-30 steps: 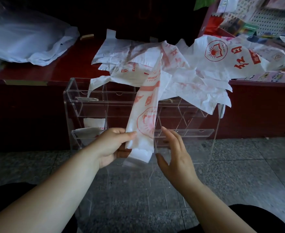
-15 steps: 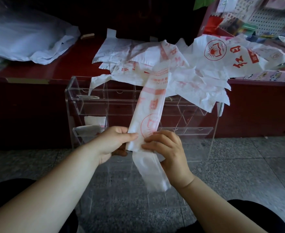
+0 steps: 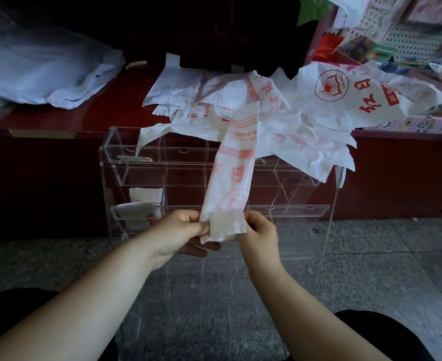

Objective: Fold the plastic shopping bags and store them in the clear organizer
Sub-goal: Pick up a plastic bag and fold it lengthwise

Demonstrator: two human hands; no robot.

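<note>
In the head view, we see one printed bag (image 3: 236, 162), already folded lengthwise into a long narrow strip. It is held up in front of the clear organizer (image 3: 104, 165), which stands on the floor against the red counter (image 3: 58, 118). The left hand (image 3: 178, 234) pinches the strip's lower left edge between thumb and curled fingers. The right hand (image 3: 260, 231) has its fingers curled round the lower right edge. The bottom end is turned up over the strip, so we judge both hands grip low there to begin folding it upward into a small packet. The strip's top end reaches the loose bags (image 3: 300, 131) heaped on the counter; we cannot tell whether it touches them.

We count one strip in hand and two folded bags (image 3: 145, 196) in the organizer's lower left compartments. The loose bags are several and overlap too much to count. One pale bag (image 3: 58, 74) lies crumpled at far left.
</note>
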